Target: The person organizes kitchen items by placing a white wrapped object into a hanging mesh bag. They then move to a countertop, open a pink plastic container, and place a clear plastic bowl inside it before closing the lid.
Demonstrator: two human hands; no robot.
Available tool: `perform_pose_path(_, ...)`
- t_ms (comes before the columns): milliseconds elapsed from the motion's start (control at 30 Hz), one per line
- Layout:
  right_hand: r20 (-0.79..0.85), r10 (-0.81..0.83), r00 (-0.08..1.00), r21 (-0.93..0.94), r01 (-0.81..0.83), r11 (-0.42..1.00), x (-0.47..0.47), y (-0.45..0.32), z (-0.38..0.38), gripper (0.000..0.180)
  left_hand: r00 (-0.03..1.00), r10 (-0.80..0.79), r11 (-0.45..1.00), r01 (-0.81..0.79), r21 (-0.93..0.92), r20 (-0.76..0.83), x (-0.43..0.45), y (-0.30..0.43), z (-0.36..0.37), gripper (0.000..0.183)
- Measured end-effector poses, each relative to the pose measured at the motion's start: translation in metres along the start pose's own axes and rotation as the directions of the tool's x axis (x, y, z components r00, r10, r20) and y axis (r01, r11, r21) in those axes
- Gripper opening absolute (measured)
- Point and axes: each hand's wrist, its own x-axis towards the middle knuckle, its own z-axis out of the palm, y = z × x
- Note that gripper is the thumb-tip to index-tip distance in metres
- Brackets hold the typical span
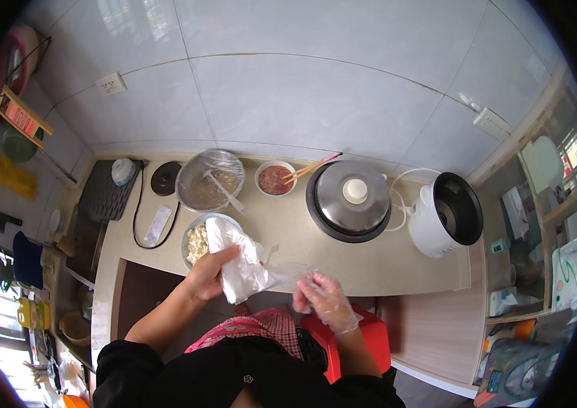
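My bare left hand [212,278] grips a white packet of thin plastic gloves [237,262] above the counter's front edge. My right hand [326,303] wears a clear disposable glove and pinches a stretched piece of clear plastic [288,273] that runs from the packet. Partly hidden behind the packet is a bowl with pale diced food [197,244]. Farther back stands a steel basin [184,196] under cling film, with a pale plastic utensil [224,191] on it. Beside it, a small white bowl contains minced meat [270,181] and chopsticks [314,168].
An electric pot with a steel lid [331,196] and a white rice cooker [421,229], tilted with its dark inside showing, occupy the right side. At left lie a black lid [166,178], a power cord [136,219] and a paper slip [158,226]. A red bin [370,336] stands below.
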Motion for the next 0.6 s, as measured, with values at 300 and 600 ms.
perform_pose_path(300, -0.292, -0.510, 0.809, -0.580, 0.274, 0.767, 0.007, 0.023, -0.034, 0.017, 0.985, 0.156, 0.969, -0.166, 0.185, 0.068, -0.011, -0.006, 0.010, 0.027)
perform_pose_path(600, 0.535, -0.253, 0.806, -0.688, 0.589, 0.424, 0.019, -0.036, -0.006, 0.065, 0.985, -0.035, 0.868, -0.054, 0.494, 0.169, -0.017, -0.002, 0.021, 0.030)
